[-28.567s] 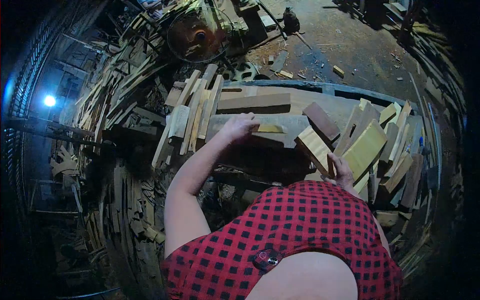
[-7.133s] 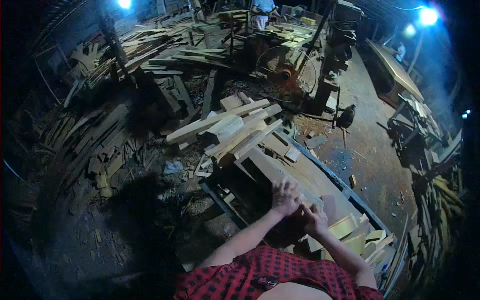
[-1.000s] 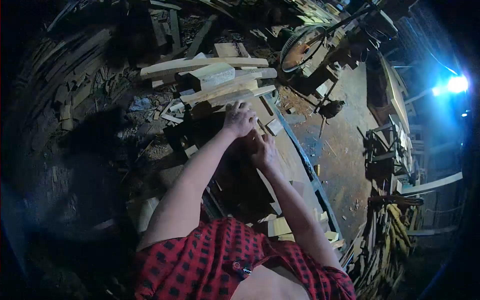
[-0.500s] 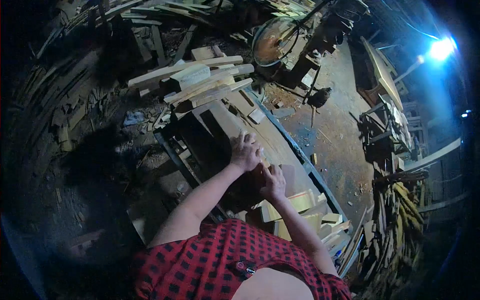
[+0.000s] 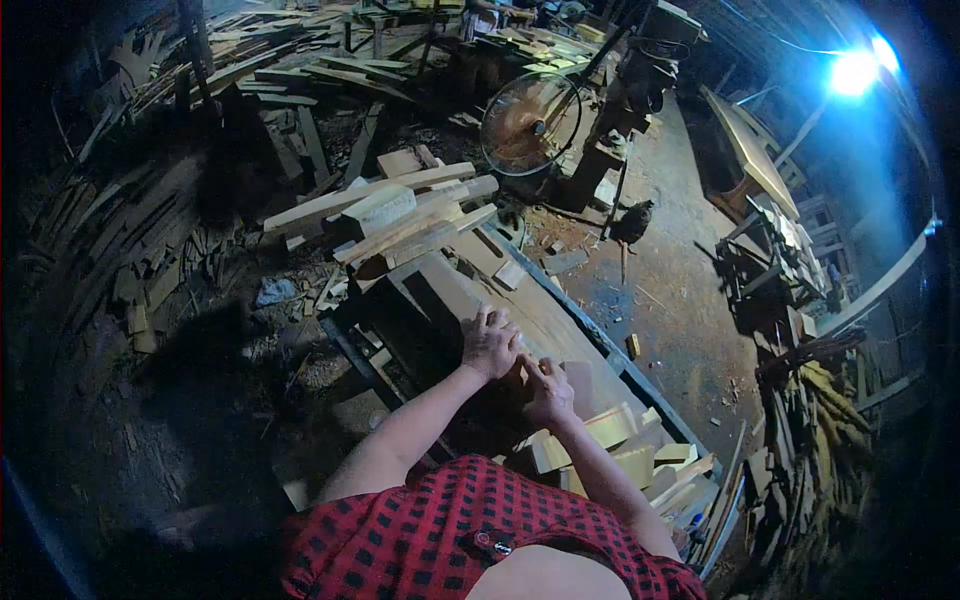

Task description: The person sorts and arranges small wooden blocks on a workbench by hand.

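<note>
My left hand is closed, its fingers bent down at the workbench, near the edge of a pale wooden board. Just to its right and nearer to me, my right hand is also closed, with thumb and forefinger pointing towards the left hand's fingertips. What they grip between them is too small and dark to make out. Beside my right hand stands a brown wood block. Several pale cut wood blocks lie under and beside my right forearm.
Wooden pieces are stacked at the bench's far end. The bench has a blue-green edge rail. Beyond it stands a round fan. Scrap wood litters the floor at left; a wood pile lies at right. A bright lamp shines at upper right.
The camera view has shifted, so the bench and hands sit slightly lower in it. Both hands stay close together at the same spot on the bench. The fan's surroundings show more at the top.
</note>
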`<state>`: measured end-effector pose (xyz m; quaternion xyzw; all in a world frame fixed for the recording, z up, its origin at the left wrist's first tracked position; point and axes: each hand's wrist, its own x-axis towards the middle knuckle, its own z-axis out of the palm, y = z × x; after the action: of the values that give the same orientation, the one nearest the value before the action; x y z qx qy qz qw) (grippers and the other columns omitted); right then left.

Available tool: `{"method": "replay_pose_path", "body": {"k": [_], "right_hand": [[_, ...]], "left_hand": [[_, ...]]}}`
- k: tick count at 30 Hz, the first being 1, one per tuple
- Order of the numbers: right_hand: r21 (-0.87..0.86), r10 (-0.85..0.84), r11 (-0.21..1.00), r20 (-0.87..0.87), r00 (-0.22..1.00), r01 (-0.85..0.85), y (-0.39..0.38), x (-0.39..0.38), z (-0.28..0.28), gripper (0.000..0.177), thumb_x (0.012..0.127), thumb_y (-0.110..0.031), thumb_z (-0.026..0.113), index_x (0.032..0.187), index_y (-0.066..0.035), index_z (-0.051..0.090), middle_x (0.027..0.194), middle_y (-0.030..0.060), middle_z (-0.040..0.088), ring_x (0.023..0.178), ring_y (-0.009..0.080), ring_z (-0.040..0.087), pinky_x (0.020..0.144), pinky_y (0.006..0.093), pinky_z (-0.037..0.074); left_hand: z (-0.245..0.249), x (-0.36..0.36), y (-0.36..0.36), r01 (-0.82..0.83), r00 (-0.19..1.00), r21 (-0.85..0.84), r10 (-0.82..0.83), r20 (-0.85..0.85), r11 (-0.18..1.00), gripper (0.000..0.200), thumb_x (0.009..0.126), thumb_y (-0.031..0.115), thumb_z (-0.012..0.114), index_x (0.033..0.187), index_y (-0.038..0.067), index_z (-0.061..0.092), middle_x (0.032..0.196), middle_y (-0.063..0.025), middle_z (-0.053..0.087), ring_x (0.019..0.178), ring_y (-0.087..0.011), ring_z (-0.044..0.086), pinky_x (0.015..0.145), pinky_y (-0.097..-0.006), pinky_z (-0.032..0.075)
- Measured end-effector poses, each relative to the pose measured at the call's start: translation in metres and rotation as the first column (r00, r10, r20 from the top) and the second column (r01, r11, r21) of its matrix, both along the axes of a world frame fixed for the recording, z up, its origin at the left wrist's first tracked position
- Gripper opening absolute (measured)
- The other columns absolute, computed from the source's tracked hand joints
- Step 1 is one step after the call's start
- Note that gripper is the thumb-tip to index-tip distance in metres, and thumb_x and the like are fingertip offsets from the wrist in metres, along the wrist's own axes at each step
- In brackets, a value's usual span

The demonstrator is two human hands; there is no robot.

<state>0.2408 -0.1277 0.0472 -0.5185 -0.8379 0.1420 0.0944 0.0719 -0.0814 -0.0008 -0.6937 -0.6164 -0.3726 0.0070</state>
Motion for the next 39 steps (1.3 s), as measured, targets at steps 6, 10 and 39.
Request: {"method": "replay_pose_path", "body": {"k": [6, 10, 39], "right_hand": [[-0.145, 0.023, 0.989, 0.059, 0.998, -0.014, 0.004, 0.006, 0.005, 0.087, 0.060, -0.020, 0.069, 0.141, -0.028, 0.038, 0.106, 0.0148, 0.055, 0.099, 0.0380, 0.056, 0.080, 0.0453, 0.049], [-0.062, 0.053, 0.997, 0.058, 0.997, -0.050, 0.003, 0.009, -0.003, 0.086, 0.061, -0.018, 0.068, 0.141, -0.028, 0.038, 0.106, 0.0166, 0.055, 0.093, 0.0391, 0.058, 0.078, 0.0453, 0.050], [0.015, 0.025, 1.000, 0.036, 0.999, -0.026, -0.001, 0.003, -0.010, 0.077, 0.064, -0.018, 0.066, 0.137, -0.027, 0.044, 0.101, 0.0133, 0.054, 0.090, 0.0354, 0.060, 0.072, 0.0446, 0.050]], "left_hand": [[0.004, -0.001, -0.001, -0.009, 0.996, -0.003, 0.008, -0.084, 1.000, 0.019, 0.082, 0.032, 0.057, 0.089, 0.016, 0.066, 0.117, -0.0050, 0.054, 0.116, -0.0302, 0.041, 0.084, -0.0539, 0.037], [0.006, -0.002, -0.002, -0.022, 0.995, 0.006, 0.022, -0.102, 1.000, 0.018, 0.082, 0.032, 0.057, 0.088, 0.016, 0.065, 0.116, -0.0053, 0.054, 0.116, -0.0307, 0.040, 0.083, -0.0540, 0.037], [0.005, -0.004, -0.004, -0.021, 0.996, -0.011, 0.020, -0.085, 1.000, 0.020, 0.080, 0.032, 0.057, 0.091, 0.018, 0.067, 0.120, -0.0072, 0.053, 0.121, -0.0315, 0.038, 0.089, -0.0561, 0.035]]}}
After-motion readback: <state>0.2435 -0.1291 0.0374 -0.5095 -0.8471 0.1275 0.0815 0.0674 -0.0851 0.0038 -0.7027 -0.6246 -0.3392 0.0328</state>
